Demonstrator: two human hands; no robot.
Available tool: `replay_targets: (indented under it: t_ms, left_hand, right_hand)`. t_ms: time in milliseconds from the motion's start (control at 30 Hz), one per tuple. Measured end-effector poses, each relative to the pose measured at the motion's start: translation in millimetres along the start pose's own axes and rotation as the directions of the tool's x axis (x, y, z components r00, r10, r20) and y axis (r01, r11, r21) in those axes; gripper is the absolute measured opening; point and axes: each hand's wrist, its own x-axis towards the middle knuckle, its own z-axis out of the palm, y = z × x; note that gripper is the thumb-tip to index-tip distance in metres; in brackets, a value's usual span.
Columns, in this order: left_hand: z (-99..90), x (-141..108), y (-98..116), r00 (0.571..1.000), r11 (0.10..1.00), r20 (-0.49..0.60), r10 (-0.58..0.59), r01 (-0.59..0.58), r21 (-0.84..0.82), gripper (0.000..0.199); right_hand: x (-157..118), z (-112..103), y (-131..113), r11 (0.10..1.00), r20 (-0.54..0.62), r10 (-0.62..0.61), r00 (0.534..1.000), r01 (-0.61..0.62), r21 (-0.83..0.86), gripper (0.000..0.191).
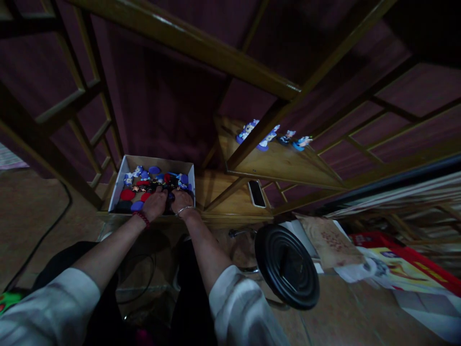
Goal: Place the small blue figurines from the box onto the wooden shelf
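An open white cardboard box stands on the low wooden shelf. Inside lie small figurines, blue-white ones and dark ones, among loose round bases such as a red disc and a purple disc. My left hand reaches over the box's near side, its fingers closed down among dark pieces. Close beside it, my right hand bends its fingers in at the box's right part. Something small and dark sits between the two hands; dim light and the fingers hide what it is.
Several figurines stand on a raised wooden shelf at the right. Below it lies a phone. A round black stool is near my right arm. Wooden lattice bars cross overhead. A red-yellow package lies far right.
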Motion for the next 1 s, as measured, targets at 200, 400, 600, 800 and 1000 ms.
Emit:
replay_targets:
  t_ms: [200, 400, 600, 800, 1000]
  left_hand:
    - [-8.5, -2.4, 2.2, 0.999, 0.998, 0.016, -0.045, 0.044, 0.043, 0.030]
    - [-18.6, -9.6, -5.9, 0.998, 0.999, -0.056, -0.030, 0.029, -0.018, 0.039]
    - [-30.3, -24.0, -5.7, 0.988, 0.985, -0.142, -0.058, 0.033, -0.171, 0.044]
    - [-22.1, -41.7, 1.1, 0.956, 0.933, -0.293, -0.033, -0.075, -0.352, 0.039]
    - [-14.5, -65.5, 9.3, 0.957, 0.898, -0.280, -0.072, -0.060, -0.436, 0.025]
  right_hand:
    - [-5.4, -5.8, -3.1, 1.000, -0.020, -0.007, 1.000, 0.007, 0.002, 0.025]
    - [-11.8, -15.1, -12.7, 0.998, -0.119, -0.038, 0.992, 0.044, 0.045, 0.028]
    - [-23.7, -24.1, -19.2, 0.987, -0.230, -0.061, 0.971, 0.093, 0.129, 0.029]
    - [-42.6, -27.2, -23.9, 0.981, -0.257, -0.022, 0.966, 0.070, 0.180, 0.028]
    - [-64.1, -25.1, -29.0, 0.970, -0.259, -0.018, 0.966, 0.079, 0.229, 0.026]
